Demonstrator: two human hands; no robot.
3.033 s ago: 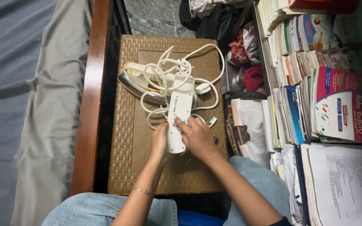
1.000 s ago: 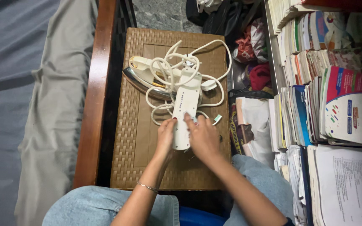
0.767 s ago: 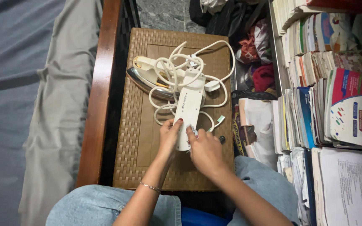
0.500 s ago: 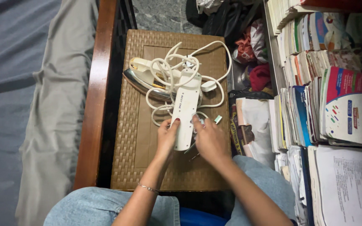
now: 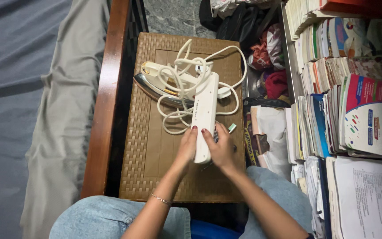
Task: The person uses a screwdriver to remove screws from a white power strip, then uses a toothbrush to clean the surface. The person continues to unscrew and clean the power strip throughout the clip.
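Observation:
A long white power strip (image 5: 205,110) lies lengthwise on a brown woven stool top (image 5: 155,163). My left hand (image 5: 186,146) grips its near end from the left and my right hand (image 5: 219,148) grips it from the right, thumbs on top. A white cord (image 5: 186,62) loops in a tangle over a white and silver clothes iron (image 5: 160,84) lying behind the strip. A small green-tipped object (image 5: 231,128) rests on the stool just right of my right hand.
A wooden bed frame (image 5: 105,102) and a grey sheet (image 5: 27,97) run along the left. Stacks of books and papers (image 5: 345,110) fill the right side. Bags and cloth (image 5: 261,48) sit between stool and books. My jeans-clad knees (image 5: 111,219) are at the bottom.
My right hand has shifted from beside the strip's lower right onto its near end, so both hands now clasp it. The strip, cord and iron stay in place.

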